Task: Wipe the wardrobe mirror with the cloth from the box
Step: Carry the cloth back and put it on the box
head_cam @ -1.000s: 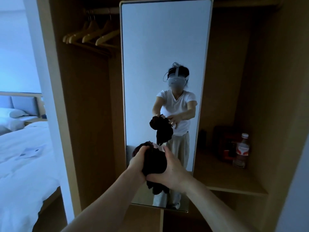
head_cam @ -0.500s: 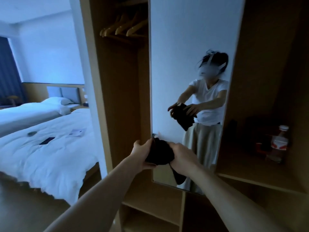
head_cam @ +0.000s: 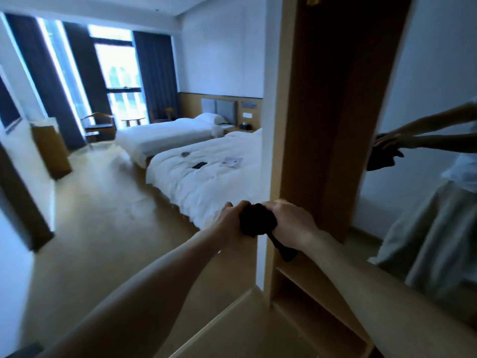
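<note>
Black cloth (head_cam: 258, 221) is bunched at lower centre of frame and grasped from both sides: left grip (head_cam: 230, 220) curls round its left side, right grip (head_cam: 290, 223) round its right. A tail of fabric hangs below the right wrist. The cloth sits in front of the wooden wardrobe (head_cam: 320, 112) edge, apart from the mirror (head_cam: 433, 73) at right of frame, which reflects arms and cloth. White bed (head_cam: 206, 184) behind, mid-frame, with a dark flat item (head_cam: 199, 165) on it.
</note>
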A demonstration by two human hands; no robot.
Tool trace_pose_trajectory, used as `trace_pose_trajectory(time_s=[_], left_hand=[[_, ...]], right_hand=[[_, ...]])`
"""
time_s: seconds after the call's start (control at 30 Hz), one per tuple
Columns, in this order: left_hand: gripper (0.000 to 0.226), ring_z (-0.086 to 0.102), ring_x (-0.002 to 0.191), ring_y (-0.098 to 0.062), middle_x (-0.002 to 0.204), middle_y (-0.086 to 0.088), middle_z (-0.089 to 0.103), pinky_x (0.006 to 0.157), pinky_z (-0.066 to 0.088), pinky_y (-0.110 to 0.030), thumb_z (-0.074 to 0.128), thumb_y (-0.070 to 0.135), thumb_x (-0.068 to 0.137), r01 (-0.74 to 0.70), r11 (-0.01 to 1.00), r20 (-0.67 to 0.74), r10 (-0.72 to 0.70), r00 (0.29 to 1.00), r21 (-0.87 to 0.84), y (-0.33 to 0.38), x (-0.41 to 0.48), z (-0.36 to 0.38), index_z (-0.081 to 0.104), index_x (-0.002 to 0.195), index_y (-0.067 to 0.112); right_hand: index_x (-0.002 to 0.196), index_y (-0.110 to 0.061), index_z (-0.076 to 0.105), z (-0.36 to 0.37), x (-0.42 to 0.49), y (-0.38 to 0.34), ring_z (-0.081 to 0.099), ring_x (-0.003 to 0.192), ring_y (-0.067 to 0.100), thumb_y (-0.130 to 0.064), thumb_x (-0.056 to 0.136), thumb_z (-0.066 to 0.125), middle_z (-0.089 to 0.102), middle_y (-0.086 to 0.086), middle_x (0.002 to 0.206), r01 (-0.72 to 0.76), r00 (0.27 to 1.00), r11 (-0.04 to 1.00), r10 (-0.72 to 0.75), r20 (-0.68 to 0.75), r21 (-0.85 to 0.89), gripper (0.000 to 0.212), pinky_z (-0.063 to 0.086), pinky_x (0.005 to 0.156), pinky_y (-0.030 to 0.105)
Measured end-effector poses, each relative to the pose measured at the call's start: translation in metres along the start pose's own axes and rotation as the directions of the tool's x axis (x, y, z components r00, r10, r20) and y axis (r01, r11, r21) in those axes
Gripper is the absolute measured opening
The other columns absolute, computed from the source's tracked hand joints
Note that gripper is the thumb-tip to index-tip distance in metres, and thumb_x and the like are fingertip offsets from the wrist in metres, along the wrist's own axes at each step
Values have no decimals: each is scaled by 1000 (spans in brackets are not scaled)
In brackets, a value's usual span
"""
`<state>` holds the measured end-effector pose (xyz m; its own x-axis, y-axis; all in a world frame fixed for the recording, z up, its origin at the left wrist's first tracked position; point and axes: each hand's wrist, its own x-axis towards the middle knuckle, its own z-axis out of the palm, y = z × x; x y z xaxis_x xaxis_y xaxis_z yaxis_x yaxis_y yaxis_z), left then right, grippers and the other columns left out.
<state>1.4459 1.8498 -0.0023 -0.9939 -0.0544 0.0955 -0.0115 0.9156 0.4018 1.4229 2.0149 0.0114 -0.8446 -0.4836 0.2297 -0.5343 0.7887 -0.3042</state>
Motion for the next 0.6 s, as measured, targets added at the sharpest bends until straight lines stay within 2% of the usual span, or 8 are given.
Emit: trace_pose_trajectory(time_s=[0.07,0.13,0.2,0.27,0.43,0.53,0.6], left_hand=[[61,58,105,-34,115,-7,51,86,48,-38,71,42,78,36,991,-27,-33,999,127,-33,-7,-16,42,131,32],[61,59,106,-33,117,-6,51,80,45,-34,68,46,79,84,978,-60,-74,995,191,-64,-15,-30,39,131,33],[62,58,109,-31,123,-4,51,77,40,-32,67,48,80,143,965,-102,-123,987,219,-99,-23,-41,38,133,35],[67,58,110,-30,125,-4,52,80,41,-32,68,51,79,176,953,-139,-145,980,245,-137,-32,-53,37,136,36],[66,59,108,-24,122,-1,54,78,41,-30,68,52,79,266,920,-173,-223,959,289,-234,-45,-74,37,136,39],[64,58,109,-24,122,-1,54,76,38,-29,68,51,80,319,905,-178,-278,944,282,-287,-49,-84,39,135,38],[63,58,108,-24,122,-1,54,75,38,-30,68,50,80,356,893,-184,-314,931,275,-326,-53,-92,39,135,38]], right_hand=[[128,-38,50,21,21,-27,58,103,27,-20,93,46,54,0,119,57,998,998,-57,23,-5,40,43,75,31],[133,-37,47,39,41,-52,58,105,29,-14,91,48,53,2,120,110,993,994,-109,39,-26,48,41,73,30],[136,-36,45,59,59,-83,57,106,29,-15,92,48,53,3,121,166,984,986,-164,74,-16,49,40,74,30],[137,-36,45,79,78,-116,57,107,28,-22,94,46,53,3,123,214,970,977,-214,112,5,45,42,79,33],[132,-33,48,135,121,-191,58,104,25,-26,94,48,55,2,119,302,934,953,-297,197,5,39,48,89,37],[128,-34,49,167,149,-232,58,101,23,-29,93,48,57,0,116,339,913,941,-332,238,13,36,48,90,38],[128,-35,51,188,165,-262,59,98,23,-26,93,48,57,-1,114,372,895,928,-363,259,15,36,50,85,37]])
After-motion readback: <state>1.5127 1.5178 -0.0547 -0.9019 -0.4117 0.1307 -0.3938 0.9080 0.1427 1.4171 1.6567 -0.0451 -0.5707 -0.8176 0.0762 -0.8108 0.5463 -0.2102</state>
